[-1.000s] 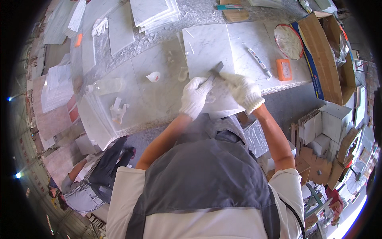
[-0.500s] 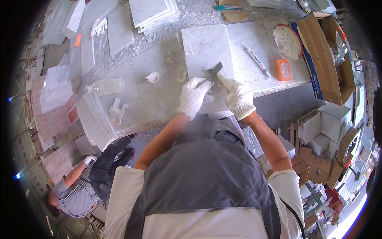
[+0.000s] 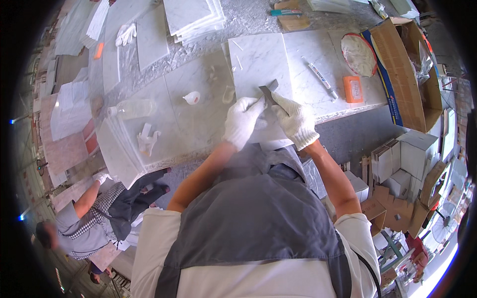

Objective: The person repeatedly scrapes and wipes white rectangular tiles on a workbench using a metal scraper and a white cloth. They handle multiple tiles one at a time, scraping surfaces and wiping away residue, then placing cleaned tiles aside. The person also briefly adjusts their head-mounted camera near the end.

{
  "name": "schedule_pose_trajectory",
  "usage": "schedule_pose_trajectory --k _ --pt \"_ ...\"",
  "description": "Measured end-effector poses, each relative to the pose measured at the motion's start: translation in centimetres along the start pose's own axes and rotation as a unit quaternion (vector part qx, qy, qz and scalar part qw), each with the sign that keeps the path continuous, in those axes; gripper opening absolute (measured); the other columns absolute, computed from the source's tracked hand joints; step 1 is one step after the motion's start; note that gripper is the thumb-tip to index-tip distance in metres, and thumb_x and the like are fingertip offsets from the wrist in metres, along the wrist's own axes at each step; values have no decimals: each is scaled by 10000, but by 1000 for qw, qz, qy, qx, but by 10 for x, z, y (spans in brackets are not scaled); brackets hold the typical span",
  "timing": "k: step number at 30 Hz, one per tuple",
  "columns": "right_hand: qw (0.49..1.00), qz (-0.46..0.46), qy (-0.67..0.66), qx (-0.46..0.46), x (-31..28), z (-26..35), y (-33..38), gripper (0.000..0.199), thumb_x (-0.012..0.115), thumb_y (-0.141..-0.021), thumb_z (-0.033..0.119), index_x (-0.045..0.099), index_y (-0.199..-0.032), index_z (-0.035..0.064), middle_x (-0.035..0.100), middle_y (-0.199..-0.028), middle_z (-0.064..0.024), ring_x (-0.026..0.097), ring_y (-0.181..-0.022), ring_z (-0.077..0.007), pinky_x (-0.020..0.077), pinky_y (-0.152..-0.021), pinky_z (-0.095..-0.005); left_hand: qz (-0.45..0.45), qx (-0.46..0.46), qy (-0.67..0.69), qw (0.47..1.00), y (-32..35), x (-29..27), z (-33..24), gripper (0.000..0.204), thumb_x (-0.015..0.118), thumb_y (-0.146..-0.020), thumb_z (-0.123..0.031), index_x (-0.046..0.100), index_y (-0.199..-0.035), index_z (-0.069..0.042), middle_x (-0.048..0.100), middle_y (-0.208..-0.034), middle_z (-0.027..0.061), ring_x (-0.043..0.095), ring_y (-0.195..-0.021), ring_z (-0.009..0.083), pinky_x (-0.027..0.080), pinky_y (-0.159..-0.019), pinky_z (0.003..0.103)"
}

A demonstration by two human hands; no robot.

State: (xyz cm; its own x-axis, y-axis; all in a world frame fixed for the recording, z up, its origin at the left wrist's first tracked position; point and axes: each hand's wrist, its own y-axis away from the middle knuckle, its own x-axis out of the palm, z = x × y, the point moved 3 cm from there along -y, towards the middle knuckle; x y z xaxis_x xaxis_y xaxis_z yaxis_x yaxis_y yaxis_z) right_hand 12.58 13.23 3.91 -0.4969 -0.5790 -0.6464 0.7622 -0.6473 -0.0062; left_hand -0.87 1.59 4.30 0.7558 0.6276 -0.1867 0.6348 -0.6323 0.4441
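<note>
Both of my hands wear white knitted gloves and meet low over a pale marble tile point(image 3: 259, 59) in the middle of the bench. My right hand point(image 3: 296, 122) is closed round a putty knife, its dark flat blade point(image 3: 267, 94) pointing up and to the left. Fingers of my left hand point(image 3: 242, 121) are pinched together close beside that blade. Another dark flat piece point(image 3: 273, 84) crosses the blade's tip; whether my left hand holds it is hidden by the glove. Two thin white slivers point(image 3: 239, 45) lie on the tile above my hands.
Rightward are a paint marker point(image 3: 322, 79), an orange box point(image 3: 353, 89), a round tub of white paste point(image 3: 358, 54) and a cardboard box point(image 3: 405, 74). To the left lie a white cup point(image 3: 192, 98), a clear bottle point(image 3: 133, 108) and stacked tiles point(image 3: 118, 144). A co-worker point(image 3: 94, 218) stands lower left.
My hands stay together with the blade, shifting only slightly. The co-worker at lower left has changed posture, one gloved hand now reaching farther up, and another person shows below.
</note>
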Motion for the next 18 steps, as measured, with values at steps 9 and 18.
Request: schedule_pose_trajectory --k 9,18 --pt "994 107 -1 25 -27 -24 7 381 633 -933 118 646 -1308 52 700 -1181 -210 692 -1105 -305 530 -949 -356 -107 385 -502 767 12 5 -9 155 736 -818 -191 721 -971 -210 623 -733 14 624 -616 265 469 -506 431" --pt "995 100 -5 30 -19 -2 24 367 626 -914 106 675 -1278 115 705 -1031 -228 697 -966 -381 554 -834 -398 -106 411 -523 740 10 4 -7 153 720 -841 -223 716 -994 -222 629 -731 22 614 -612 270 473 -511 429"
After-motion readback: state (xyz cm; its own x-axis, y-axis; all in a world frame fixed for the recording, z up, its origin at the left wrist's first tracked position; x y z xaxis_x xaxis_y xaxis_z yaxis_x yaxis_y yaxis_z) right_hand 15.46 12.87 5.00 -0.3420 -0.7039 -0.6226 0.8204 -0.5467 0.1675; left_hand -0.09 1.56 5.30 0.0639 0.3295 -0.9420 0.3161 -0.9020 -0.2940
